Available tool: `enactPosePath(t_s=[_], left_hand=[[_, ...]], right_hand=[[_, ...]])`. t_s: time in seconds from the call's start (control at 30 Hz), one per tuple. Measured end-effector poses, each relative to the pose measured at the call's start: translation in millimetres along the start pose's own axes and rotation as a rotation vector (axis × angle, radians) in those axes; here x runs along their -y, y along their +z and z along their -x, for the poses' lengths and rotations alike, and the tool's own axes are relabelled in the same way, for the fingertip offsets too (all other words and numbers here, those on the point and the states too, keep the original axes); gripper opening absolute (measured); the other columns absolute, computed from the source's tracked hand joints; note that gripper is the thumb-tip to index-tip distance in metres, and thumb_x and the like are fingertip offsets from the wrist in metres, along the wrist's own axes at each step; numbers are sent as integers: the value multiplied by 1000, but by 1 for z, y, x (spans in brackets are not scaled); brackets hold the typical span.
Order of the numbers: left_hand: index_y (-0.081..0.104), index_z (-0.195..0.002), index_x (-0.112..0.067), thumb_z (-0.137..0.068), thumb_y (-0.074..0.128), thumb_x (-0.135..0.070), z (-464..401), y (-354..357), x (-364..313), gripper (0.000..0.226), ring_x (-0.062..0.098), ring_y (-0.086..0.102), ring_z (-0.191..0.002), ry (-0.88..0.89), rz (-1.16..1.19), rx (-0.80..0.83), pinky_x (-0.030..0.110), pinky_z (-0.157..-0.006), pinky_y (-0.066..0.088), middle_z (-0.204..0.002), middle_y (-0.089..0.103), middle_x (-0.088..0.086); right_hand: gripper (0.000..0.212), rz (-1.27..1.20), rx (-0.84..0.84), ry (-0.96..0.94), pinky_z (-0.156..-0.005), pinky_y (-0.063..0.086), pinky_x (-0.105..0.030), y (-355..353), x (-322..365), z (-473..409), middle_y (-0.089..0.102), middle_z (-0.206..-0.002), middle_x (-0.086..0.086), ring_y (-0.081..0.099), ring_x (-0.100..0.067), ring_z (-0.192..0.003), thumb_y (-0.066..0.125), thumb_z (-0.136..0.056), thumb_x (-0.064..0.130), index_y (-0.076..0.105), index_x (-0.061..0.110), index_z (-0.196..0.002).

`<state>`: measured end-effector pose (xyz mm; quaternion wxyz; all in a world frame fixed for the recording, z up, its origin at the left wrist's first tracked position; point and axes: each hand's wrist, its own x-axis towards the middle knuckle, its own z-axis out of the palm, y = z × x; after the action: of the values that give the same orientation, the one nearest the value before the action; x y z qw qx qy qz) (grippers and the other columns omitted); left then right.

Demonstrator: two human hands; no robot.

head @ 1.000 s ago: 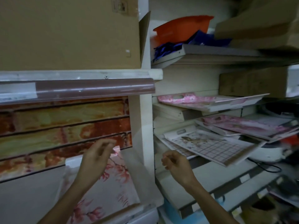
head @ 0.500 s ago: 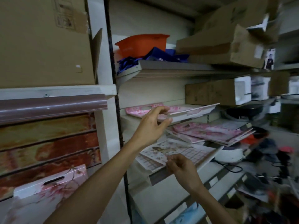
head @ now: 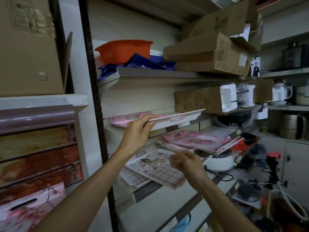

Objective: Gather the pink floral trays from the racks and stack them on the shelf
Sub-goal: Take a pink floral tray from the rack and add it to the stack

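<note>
the left hand [head: 137, 134] pinches the near rim of the top pink floral tray [head: 175, 118], thumb under, fingers over, on its rack. the right hand [head: 187, 162], fingers curled, pinches the edge of the lower pink trays [head: 199, 141] just above a grid-patterned tray [head: 155, 169].

Open air in front of the racks lets arms reach in. Slots between the tilted trays [head: 197, 141] are tight, and cardboard boxes [head: 205, 54] crowd the upper right shelf [head: 150, 76].
</note>
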<state>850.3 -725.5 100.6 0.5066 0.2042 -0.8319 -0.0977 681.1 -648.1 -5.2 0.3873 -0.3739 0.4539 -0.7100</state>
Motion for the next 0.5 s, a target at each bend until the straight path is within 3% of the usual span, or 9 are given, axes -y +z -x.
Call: enactPosePath(t_s=[0.17,0.27,0.5], left_hand=[[69,-114,-25,-98,52,-22,-1,-12,-10,24,2,62,-94,-16,23,-8,16,-73,47,-101,70,-13],[69,-115,-26,-98,51,-24,1,-18,-20,24,-1,62,-95,-21,42,-14,23,-77,50,-102,70,-15],[68,-117,-27,-99,50,-22,9,-33,-41,26,0,60,-94,-3,32,-24,18,-72,47,-101,68,-16]], right_hand=[[51,-346,142,58,-95,54,-44,7,46,-25,56,-130,-29,64,-37,-113,54,-97,31,44,0,-137],[47,-488,191,86,-89,57,-48,15,71,-36,52,-126,-30,59,-43,-117,56,-97,32,36,16,-136],[31,-603,167,71,-78,58,-56,31,93,-36,57,-118,-36,62,-49,-106,55,-96,18,44,10,-125]])
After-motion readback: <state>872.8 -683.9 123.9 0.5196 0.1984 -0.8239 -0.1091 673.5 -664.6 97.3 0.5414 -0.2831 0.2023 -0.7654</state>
